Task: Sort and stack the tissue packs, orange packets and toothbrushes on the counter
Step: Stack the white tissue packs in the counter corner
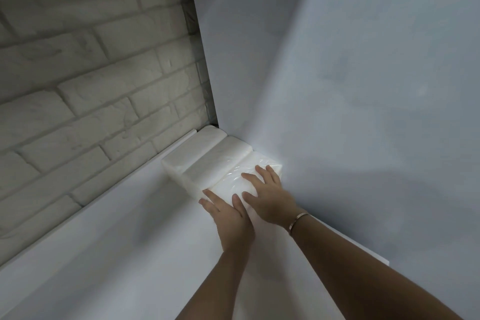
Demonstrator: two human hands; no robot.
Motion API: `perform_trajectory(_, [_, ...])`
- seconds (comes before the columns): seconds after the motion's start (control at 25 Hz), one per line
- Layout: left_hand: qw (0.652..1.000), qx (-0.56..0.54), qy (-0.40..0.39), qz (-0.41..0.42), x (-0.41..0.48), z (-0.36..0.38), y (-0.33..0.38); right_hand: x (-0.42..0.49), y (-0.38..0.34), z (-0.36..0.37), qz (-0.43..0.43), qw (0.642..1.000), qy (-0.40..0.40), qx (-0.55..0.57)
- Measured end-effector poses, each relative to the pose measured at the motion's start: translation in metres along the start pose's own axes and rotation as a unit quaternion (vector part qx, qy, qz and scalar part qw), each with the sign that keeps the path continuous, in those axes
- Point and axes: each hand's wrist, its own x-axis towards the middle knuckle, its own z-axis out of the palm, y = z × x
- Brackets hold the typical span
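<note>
Tissue pack (232, 180): nearest of three in a row, in the bench (104, 254) corner, against the wall (337, 112).
Handling: likely light, soft, with slippery film; best taken by the long sides.
Left grip (228, 213): released, fingers flat on the near-left edge.
Right grip (267, 197): released, flat on top.

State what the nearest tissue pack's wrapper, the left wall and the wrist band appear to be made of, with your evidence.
Nearest tissue pack: thin clear plastic film, glossy; it wrinkles and glints. Left wall: white-painted brick or brick-look cladding, matt; rough faces, recessed joints. Wrist band: probably metal, polished; thin, with a bright edge.
</note>
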Motion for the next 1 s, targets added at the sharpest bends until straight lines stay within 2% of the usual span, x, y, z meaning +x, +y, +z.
perform_trajectory(0.08, [0.999,0.019,-0.025,-0.002,-0.001,-0.007,0.007,0.001,-0.004,-0.011,0.019,0.999,-0.033,-0.018])
perform_trajectory(0.2, [0.994,-0.005,-0.095,-0.05,-0.001,-0.031,0.022,0.002,-0.028,-0.034,0.046,0.984,-0.098,-0.139])
perform_trajectory(0.28, [0.984,0.005,-0.169,-0.06,0.002,-0.058,0.026,-0.005,-0.055,-0.045,0.034,0.978,-0.079,-0.19])
perform_trajectory(0.36, [0.976,0.019,-0.213,-0.05,0.005,-0.089,0.028,-0.024,-0.086,-0.052,-0.006,0.986,-0.025,-0.167])
perform_trajectory(0.4, [0.977,0.008,-0.206,-0.048,0.006,-0.102,0.028,-0.035,-0.099,-0.053,-0.021,0.99,-0.009,-0.136])
perform_trajectory(0.52, [0.992,-0.062,-0.097,-0.045,-0.006,-0.148,0.027,-0.075,-0.139,-0.049,-0.024,0.997,0.009,-0.076])
perform_trajectory(0.76, [0.976,-0.213,0.006,-0.036,-0.07,-0.251,-0.004,-0.174,-0.225,-0.036,-0.029,0.987,0.08,0.139])
perform_trajectory(0.88, [0.966,-0.254,0.045,-0.026,-0.122,-0.31,-0.024,-0.23,-0.261,-0.019,-0.023,0.971,0.058,0.232])
perform_trajectory(1.0, [0.96,-0.264,0.083,-0.034,-0.173,-0.363,-0.053,-0.279,-0.291,0.006,-0.027,0.966,0.011,0.255])
